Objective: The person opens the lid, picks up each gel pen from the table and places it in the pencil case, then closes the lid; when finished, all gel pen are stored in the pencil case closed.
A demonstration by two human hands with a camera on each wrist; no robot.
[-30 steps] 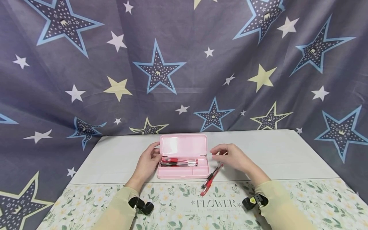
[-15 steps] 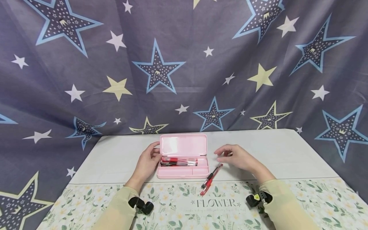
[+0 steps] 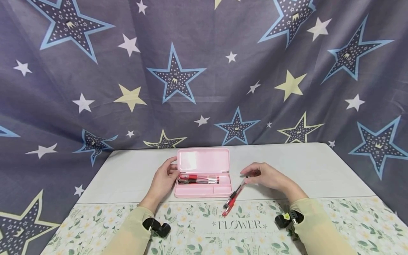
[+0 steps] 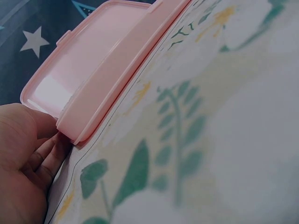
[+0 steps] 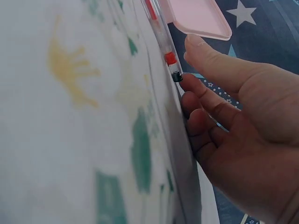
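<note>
A pink pencil case (image 3: 194, 191) stands with its lid (image 3: 204, 160) raised; several red and black gel pens (image 3: 199, 180) lie in its rear compartment. My left hand (image 3: 163, 182) rests at the case's left end, fingers bent beside the lid and thumb near the hinge. Right of the case, a black gel pen (image 3: 234, 195) and a red gel pen (image 3: 230, 207) lie slantwise together. Over their far ends is my right hand (image 3: 266, 175). In the right wrist view, its thumb and index finger stand apart, with a clear pen (image 5: 169, 58) ending right at the index fingertip.
The table has a white cloth (image 3: 306, 170) at the back and a flowered part with "FLOWER" lettering (image 3: 239, 225) nearer me. A dark curtain (image 3: 204, 88) with stars hangs directly behind the table. Each wrist wears a black camera.
My right hand has moved right and slightly nearer, from beside the case to the far ends of the two loose pens. The left hand and the case have stayed in place.
</note>
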